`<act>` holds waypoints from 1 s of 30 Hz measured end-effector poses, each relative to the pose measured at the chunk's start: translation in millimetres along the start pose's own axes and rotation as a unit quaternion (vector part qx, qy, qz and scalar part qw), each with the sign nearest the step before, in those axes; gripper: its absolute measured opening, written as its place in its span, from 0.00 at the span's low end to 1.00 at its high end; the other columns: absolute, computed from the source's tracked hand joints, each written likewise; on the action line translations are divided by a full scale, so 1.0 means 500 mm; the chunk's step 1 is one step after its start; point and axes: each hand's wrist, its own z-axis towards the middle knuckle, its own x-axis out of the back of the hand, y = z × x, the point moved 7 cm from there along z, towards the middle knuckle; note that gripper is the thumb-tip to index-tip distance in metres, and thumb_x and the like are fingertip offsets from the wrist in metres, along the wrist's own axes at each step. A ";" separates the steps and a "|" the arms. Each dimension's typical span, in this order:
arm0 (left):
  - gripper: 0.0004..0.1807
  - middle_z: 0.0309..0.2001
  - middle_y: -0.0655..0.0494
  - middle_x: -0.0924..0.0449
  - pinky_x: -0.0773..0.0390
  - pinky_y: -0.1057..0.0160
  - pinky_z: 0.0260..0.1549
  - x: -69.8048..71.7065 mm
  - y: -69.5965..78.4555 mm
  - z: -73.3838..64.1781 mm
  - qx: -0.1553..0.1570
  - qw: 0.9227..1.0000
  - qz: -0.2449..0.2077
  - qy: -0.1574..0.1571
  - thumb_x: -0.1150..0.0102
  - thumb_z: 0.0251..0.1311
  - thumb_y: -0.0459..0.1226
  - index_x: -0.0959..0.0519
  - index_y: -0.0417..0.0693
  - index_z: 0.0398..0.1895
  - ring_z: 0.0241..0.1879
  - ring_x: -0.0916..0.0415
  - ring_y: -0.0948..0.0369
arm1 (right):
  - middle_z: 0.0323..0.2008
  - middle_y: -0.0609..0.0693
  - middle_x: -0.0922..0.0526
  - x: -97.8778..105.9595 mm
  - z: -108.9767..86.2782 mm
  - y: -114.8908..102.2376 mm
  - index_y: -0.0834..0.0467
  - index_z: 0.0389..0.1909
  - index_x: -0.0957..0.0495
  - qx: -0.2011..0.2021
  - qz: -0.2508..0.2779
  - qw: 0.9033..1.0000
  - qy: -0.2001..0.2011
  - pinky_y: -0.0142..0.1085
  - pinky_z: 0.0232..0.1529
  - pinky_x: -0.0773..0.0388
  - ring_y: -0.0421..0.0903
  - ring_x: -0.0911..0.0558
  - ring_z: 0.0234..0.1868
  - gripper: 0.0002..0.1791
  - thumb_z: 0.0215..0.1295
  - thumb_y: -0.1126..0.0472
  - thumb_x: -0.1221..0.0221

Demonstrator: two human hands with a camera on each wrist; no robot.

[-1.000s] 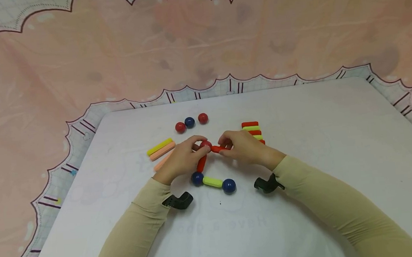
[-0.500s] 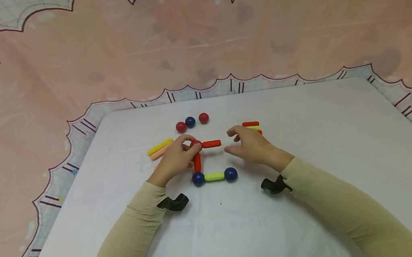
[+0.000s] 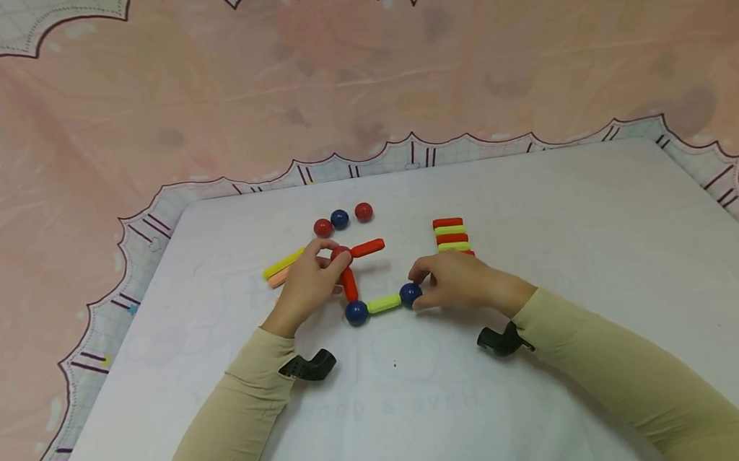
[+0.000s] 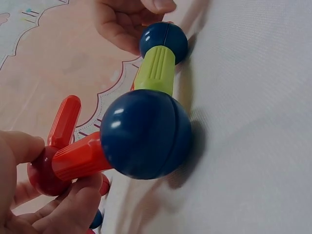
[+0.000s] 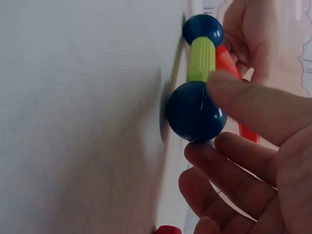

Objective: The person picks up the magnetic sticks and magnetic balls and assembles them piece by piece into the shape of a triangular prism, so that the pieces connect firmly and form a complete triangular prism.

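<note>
My left hand (image 3: 308, 284) pinches a red ball (image 4: 45, 171) between thumb and fingers. Two red sticks join that ball: one (image 3: 368, 248) points right with its far end free, the other (image 3: 349, 284) runs down to a blue ball (image 3: 356, 313). From there a yellow-green stick (image 3: 384, 303) leads to a second blue ball (image 5: 195, 112). Thumb and fingertips of my right hand (image 3: 465, 281) are on either side of this second ball, pinching it. The linked pieces form a shape with a gap on its right side.
Two red balls and a blue ball (image 3: 340, 219) lie behind the hands. Red and yellow-green sticks (image 3: 451, 238) sit in a row beyond the right hand. Left of the left hand are a yellow stick (image 3: 283, 265) and an orange stick (image 3: 278, 277), partly covered. White tabletop (image 3: 577, 214) surrounds everything.
My right hand let go of the free red stick, drew back right, then came down to the second blue ball. My left hand shifted left with the red ball, and the linked pieces turned.
</note>
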 end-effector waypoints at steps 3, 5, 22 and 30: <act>0.20 0.51 0.44 0.20 0.16 0.58 0.38 0.001 0.000 0.000 -0.002 1.000 -0.003 0.000 0.44 0.70 0.50 0.28 0.50 0.57 0.35 0.16 0.55 | 0.41 0.47 0.16 -0.007 0.000 -0.004 0.58 0.54 0.19 0.004 -0.006 1.000 -0.008 0.37 0.42 0.22 0.46 0.23 0.41 0.21 0.62 0.54 0.31; 0.20 0.55 0.44 0.22 0.16 0.58 0.39 0.001 0.000 0.000 -0.004 1.000 -0.006 -0.001 0.43 0.70 0.50 0.28 0.50 0.57 0.36 0.16 0.54 | 0.41 0.47 0.17 -0.011 0.001 -0.004 0.58 0.54 0.19 0.004 -0.005 1.000 -0.007 0.36 0.41 0.23 0.45 0.23 0.40 0.21 0.62 0.55 0.31; 0.19 0.48 0.52 0.21 0.26 0.59 0.39 0.000 0.012 0.000 -0.079 0.996 0.025 -0.041 0.46 0.72 0.44 0.22 0.53 0.62 0.46 0.27 0.52 | 0.47 0.51 0.18 -0.001 0.001 0.005 0.62 0.56 0.23 0.025 0.090 0.995 0.018 0.38 0.50 0.20 0.46 0.19 0.48 0.21 0.65 0.61 0.34; 0.19 0.52 0.52 0.21 0.29 0.59 0.37 -0.009 0.023 -0.005 -0.121 0.988 0.067 -0.068 0.48 0.72 0.38 0.21 0.54 0.63 0.44 0.29 0.53 | 0.53 0.55 0.20 0.010 0.002 0.016 0.63 0.59 0.26 0.013 0.148 0.988 0.039 0.42 0.54 0.21 0.50 0.19 0.52 0.21 0.67 0.64 0.36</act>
